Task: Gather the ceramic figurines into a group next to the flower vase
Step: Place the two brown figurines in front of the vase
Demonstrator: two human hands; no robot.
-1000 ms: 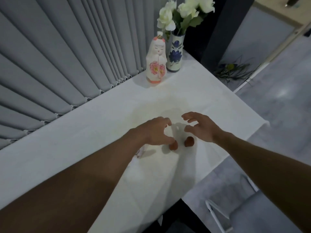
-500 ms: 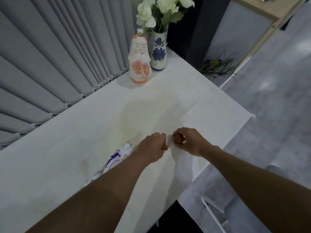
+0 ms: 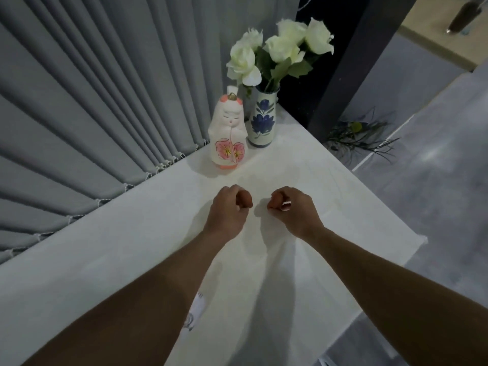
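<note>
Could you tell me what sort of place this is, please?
Probably a room in a home: a table with a white tablecloth, grey vertical blinds, and a flower vase beside a ceramic doll.

A patterned figurine (image 3: pixel 196 311) lies mostly hidden under the left forearm (details unreadable).

Grey pleated curtain (image 3: pixel 92 107) behind white-clothed table (image 3: pixel 132 247); grey floor (image 3: pixel 435 180).

One vase (image 3: pixel 262 120), four roses (image 3: pixel 280 47) — one doll figurine (image 3: pixel 228 133).
</note>
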